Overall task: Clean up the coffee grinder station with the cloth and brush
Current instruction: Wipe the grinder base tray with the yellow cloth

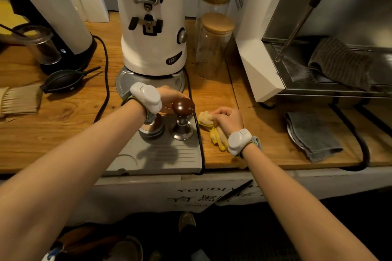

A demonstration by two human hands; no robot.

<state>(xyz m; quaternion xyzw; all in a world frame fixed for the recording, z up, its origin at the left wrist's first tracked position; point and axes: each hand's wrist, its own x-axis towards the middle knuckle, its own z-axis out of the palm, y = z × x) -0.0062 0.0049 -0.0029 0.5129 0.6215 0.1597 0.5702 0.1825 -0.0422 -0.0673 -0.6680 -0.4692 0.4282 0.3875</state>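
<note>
The white coffee grinder [152, 27] stands at the back of the wooden counter [63, 125] on a round metal base tray [135, 80]. In front of it lies a grey tamping mat [161, 154] with a brown-knobbed tamper [182, 121] and a metal distributor [151, 130] on it. My left hand [169, 97] sits between the base tray and the tamper; its fingers are hidden behind the knob. My right hand [228, 121] grips a bunched yellow cloth [209, 124] and presses it on the counter just right of the mat.
A black air blower [63, 80] and a tan ribbed object [20, 99] lie at the left near a second grinder [57, 17]. A black cable [105, 65] runs beside the mat. Two lidded glass jars [214, 48], an espresso machine [265, 59] and a grey towel [314, 135] are to the right.
</note>
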